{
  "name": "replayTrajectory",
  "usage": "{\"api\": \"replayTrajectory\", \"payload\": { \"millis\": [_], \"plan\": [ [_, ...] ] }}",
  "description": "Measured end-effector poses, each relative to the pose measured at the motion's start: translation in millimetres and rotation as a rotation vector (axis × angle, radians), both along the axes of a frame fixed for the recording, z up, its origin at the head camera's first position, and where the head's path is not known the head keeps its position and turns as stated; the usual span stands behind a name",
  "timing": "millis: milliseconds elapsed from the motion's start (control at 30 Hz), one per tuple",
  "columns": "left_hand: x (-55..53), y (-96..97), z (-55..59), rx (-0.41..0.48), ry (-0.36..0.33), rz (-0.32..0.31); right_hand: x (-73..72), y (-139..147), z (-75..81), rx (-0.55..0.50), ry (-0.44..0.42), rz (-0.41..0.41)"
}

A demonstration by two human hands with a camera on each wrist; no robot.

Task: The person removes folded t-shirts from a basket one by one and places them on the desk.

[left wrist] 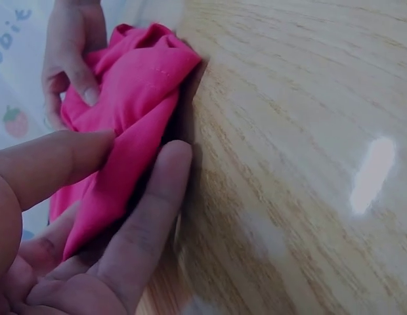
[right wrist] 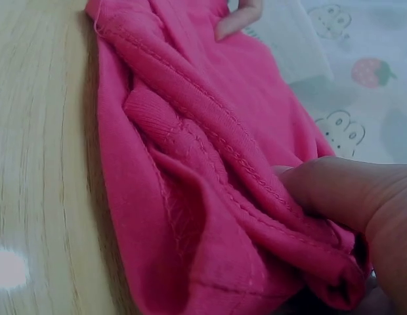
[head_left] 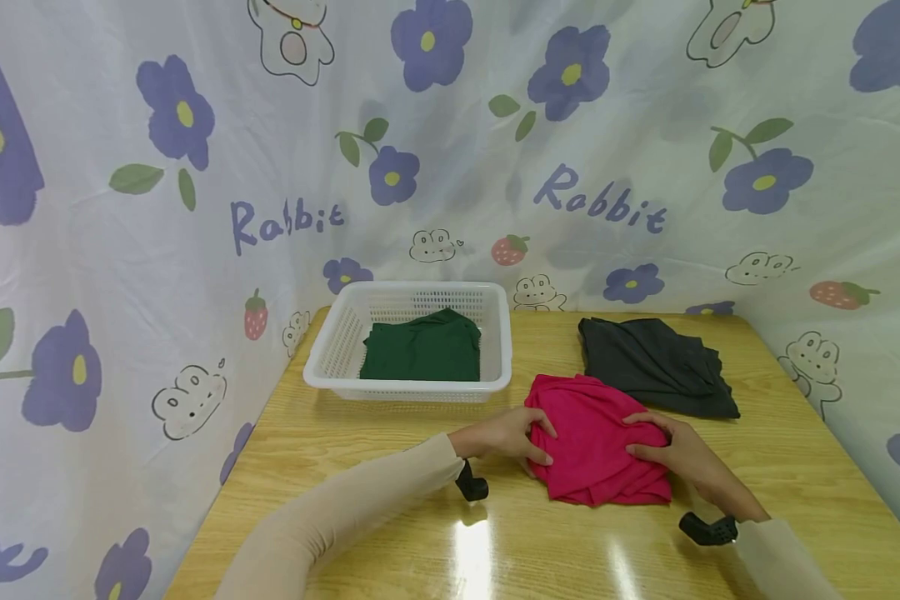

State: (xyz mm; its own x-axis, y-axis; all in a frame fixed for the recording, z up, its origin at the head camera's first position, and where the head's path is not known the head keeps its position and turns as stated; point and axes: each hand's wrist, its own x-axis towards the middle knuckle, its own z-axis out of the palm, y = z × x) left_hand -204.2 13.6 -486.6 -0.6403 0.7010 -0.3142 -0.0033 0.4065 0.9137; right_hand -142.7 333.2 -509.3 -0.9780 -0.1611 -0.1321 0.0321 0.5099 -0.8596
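Note:
A folded bright pink garment (head_left: 592, 442) lies on the wooden table, right of centre, its stitched hems and folded layers showing in the right wrist view. My left hand (head_left: 506, 435) grips its left side, with the thumb on top and fingers tucked beneath the edge in the left wrist view. My right hand (head_left: 682, 458) holds the right side, thumb (right wrist: 328, 190) over the folded layers and the other fingers mostly hidden under the cloth. Just behind the pink garment sits a folded dark grey garment (head_left: 656, 362).
A white plastic basket (head_left: 408, 387) stands at the back left of the table (head_left: 375, 517), with a folded dark green garment (head_left: 423, 348) inside. Printed fabric curtains (head_left: 450, 125) enclose the back and sides.

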Motion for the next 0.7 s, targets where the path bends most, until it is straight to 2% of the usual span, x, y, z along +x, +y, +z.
{"api": "replayTrajectory", "payload": {
  "millis": [333, 500, 633, 700],
  "plan": [
    [-4.2, -6.7, 2.9, -0.061, 0.057, -0.058, 1.1, -0.6, 6.3, 0.039, 0.020, 0.030],
    [-6.7, -12.1, 14.5, -0.077, 0.108, -0.093, 1.5, 3.5, 15.3, 0.028, 0.053, 0.042],
    [-11.8, -15.8, 24.0, -0.083, 0.189, -0.115, 1.3, 6.5, 24.8, 0.085, 0.113, 0.018],
    [-14.9, -17.8, 28.2, -0.082, 0.202, -0.128, 1.3, 7.3, 30.2, 0.116, 0.128, -0.002]
  ]
}}
